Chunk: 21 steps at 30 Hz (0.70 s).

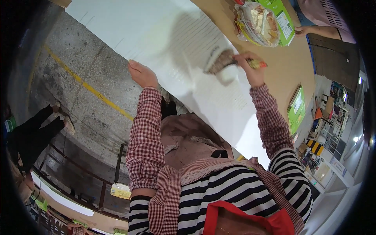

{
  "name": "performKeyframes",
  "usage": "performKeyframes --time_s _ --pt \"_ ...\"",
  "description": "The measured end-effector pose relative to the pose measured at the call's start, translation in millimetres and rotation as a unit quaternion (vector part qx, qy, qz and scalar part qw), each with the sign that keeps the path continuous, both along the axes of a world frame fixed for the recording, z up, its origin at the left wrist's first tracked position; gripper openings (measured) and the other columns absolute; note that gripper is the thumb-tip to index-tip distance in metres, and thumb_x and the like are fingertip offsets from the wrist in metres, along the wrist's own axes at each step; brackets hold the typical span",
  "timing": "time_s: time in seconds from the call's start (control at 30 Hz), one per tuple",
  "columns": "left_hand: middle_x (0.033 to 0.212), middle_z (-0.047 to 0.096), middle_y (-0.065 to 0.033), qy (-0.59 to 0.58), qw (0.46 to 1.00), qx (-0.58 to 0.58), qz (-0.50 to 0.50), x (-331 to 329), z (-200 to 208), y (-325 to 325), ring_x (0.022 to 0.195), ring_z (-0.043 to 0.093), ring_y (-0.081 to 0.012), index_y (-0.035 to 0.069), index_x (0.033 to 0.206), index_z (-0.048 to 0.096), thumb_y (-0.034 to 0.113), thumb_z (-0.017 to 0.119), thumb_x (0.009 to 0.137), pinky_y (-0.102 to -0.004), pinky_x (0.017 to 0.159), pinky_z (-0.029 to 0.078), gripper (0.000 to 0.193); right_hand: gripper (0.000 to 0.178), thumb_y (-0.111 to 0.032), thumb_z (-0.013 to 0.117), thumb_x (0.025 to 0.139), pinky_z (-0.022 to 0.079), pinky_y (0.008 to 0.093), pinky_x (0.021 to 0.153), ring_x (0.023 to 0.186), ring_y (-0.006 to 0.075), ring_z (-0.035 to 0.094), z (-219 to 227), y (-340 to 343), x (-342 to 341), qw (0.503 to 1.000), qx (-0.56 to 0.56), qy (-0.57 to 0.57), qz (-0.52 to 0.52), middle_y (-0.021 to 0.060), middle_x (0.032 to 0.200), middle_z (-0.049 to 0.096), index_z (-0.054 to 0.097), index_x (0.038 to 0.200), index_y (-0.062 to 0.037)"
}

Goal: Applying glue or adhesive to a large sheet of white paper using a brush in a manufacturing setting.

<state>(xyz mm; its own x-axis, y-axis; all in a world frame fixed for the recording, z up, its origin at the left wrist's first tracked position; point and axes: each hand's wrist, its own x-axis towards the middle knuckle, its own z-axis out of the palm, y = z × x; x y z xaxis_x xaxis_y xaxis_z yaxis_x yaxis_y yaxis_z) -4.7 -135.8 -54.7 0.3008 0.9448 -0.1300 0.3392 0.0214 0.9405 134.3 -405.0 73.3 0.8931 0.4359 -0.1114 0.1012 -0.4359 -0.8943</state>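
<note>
My right hand (pixel 252 67) is closed round the handle of a wide paintbrush (pixel 222 62). The brush's bristles rest on or just over a large white sheet (pixel 156 35), slightly blurred. Streaks and rows of short lines show on the sheet's surface, and the arm's shadow falls across it. At the sheet's left edge lies my left hand (pixel 143 74), fingertips on the edge; its thumb and fingers look pressed together there. What the left fingers do under the edge is hidden.
Beyond the sheet, a clear plastic bag (pixel 258 25) stands on the brown tabletop (pixel 290 66), beside a green box (pixel 286 21) touched by another person's hand (pixel 302 31). Another green package (pixel 297 107) lies at the table's right edge. A person's legs (pixel 39 125) show on the floor at left.
</note>
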Motion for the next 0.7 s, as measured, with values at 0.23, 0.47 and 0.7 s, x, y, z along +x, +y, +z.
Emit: performKeyframes --time_s 0.23,0.47,0.7 --pt "0.113 0.051 -0.0266 -0.104 0.986 -0.118 0.061 -22.5 -4.6 -33.9 0.098 0.051 -0.0376 -0.01 0.114 0.043 0.039 0.028 0.099 -0.0403 0.088 0.039 0.053 0.01 -0.006 0.061 0.083 0.047 0.0229 0.066 0.072 0.01 0.058 23.1 -25.5 -10.7 0.998 0.056 -0.014 0.011 0.0083 0.084 0.067 0.064 0.08 0.0022" --pt "0.094 0.051 -0.0246 -0.027 0.996 -0.077 0.026 -49.4 7.5 -121.7 0.082 0.048 -0.0329 -0.009 0.104 0.043 0.041 0.027 0.099 -0.0402 0.081 0.039 0.053 0.009 -0.006 0.062 0.083 0.047 0.0211 0.063 0.069 0.0081 0.056 0.9 -9.1 -5.2 0.996 0.08 0.034 -0.007 0.0066 0.082 0.067 0.065 0.081 0.002" --pt "0.093 0.047 -0.0223 -0.036 0.997 -0.066 0.004 -49.6 5.9 -121.3 0.084 0.043 -0.0278 -0.01 0.1 0.042 0.037 0.027 0.1 -0.0357 0.083 0.036 0.05 0.007 -0.004 0.061 0.082 0.046 0.0203 0.063 0.07 0.0076 0.057 17.4 -43.3 -20.6 0.999 0.046 -0.013 0.025 0.0068 0.082 0.067 0.064 0.08 0.0017"
